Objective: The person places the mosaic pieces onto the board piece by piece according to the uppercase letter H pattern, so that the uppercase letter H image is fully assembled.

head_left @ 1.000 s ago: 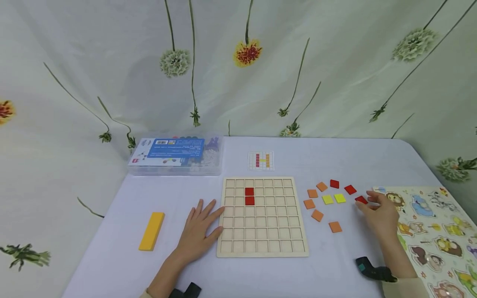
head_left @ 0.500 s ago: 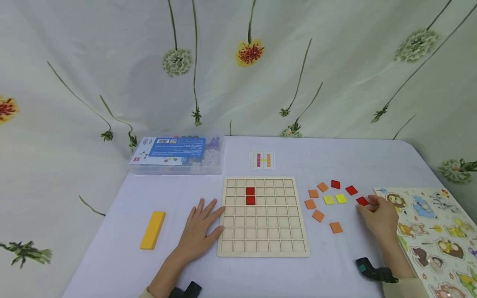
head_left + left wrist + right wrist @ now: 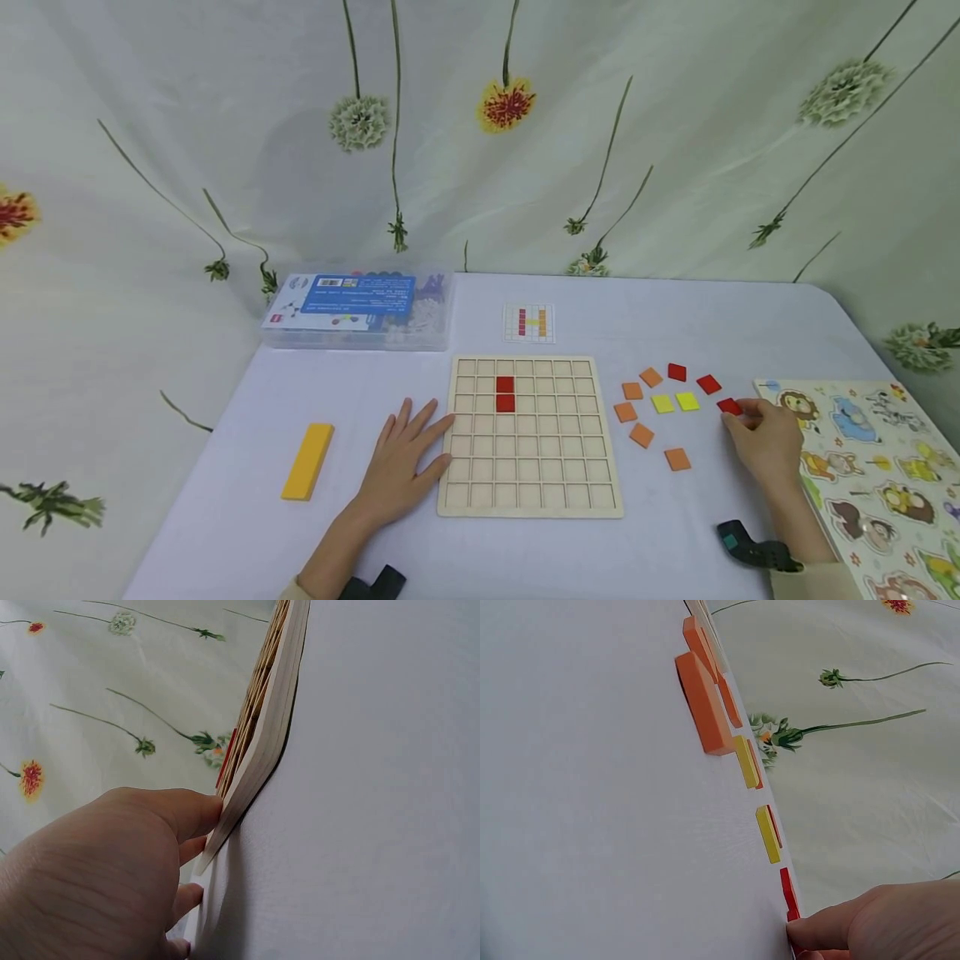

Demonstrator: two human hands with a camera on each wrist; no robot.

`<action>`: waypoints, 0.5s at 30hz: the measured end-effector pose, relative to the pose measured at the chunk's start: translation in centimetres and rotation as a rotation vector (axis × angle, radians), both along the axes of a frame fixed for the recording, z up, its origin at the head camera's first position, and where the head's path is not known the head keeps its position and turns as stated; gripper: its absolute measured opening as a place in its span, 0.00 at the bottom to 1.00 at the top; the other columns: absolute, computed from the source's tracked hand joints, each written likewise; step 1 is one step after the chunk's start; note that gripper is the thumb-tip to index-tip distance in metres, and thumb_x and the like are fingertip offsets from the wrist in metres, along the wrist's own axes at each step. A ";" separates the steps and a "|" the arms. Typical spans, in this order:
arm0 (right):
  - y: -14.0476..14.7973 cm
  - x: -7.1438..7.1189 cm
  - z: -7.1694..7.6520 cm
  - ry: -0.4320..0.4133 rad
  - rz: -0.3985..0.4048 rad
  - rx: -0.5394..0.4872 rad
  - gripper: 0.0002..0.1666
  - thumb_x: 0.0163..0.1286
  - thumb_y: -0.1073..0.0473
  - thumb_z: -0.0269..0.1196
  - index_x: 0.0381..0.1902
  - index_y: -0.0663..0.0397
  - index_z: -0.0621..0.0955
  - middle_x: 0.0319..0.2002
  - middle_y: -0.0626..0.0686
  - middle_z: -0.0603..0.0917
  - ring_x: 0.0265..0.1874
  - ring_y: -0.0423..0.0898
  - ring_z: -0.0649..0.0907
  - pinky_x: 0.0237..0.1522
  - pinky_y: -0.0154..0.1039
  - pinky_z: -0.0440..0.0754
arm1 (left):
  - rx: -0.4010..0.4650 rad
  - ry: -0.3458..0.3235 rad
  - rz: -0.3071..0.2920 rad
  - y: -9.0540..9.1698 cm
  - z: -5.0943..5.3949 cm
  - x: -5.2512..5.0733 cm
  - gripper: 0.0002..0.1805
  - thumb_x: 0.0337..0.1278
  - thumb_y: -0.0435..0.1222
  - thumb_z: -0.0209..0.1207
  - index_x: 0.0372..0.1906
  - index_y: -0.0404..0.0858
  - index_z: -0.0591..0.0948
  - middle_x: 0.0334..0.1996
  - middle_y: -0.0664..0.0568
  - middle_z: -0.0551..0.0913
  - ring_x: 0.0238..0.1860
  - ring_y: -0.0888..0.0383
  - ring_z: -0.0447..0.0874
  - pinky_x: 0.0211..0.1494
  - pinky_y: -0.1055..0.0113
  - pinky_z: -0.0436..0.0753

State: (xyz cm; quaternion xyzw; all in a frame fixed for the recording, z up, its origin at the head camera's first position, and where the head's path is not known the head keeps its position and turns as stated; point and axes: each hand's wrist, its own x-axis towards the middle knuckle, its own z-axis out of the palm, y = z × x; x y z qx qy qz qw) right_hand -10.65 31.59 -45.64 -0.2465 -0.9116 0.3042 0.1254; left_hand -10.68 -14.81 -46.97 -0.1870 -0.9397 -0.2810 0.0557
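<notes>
Tile (image 3: 727, 407), red, thin, flat, pinched by right hand (image 3: 769, 442), left hand (image 3: 397, 471) spread, touching pale gridded board (image 3: 539, 472)

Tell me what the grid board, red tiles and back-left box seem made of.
Grid board: likely bare wood, matte, with pale colour and layered lines along its edge.
Red tiles: painted wood or plastic; their smooth, even colour leaves it open.
Back-left box: probably clear plastic, smooth finish; contents show through.
</notes>
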 end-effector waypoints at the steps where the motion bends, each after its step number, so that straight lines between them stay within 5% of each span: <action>1: 0.0 0.0 0.0 -0.005 -0.002 0.000 0.21 0.67 0.63 0.62 0.54 0.72 0.77 0.39 0.67 0.77 0.36 0.55 0.73 0.25 0.27 0.66 | 0.001 0.001 0.000 0.0 0.0 0.0 0.28 0.59 0.42 0.61 0.65 0.45 0.76 0.72 0.42 0.67 0.76 0.34 0.48 0.74 0.35 0.47; 15: -1.1 0.0 1.9 -0.042 -0.001 -0.088 0.23 0.70 0.61 0.59 0.59 0.69 0.75 0.50 0.69 0.77 0.45 0.61 0.77 0.22 0.20 0.67 | 0.004 0.002 -0.002 -0.1 0.1 0.0 0.28 0.59 0.42 0.61 0.65 0.45 0.76 0.71 0.42 0.67 0.76 0.34 0.49 0.74 0.35 0.48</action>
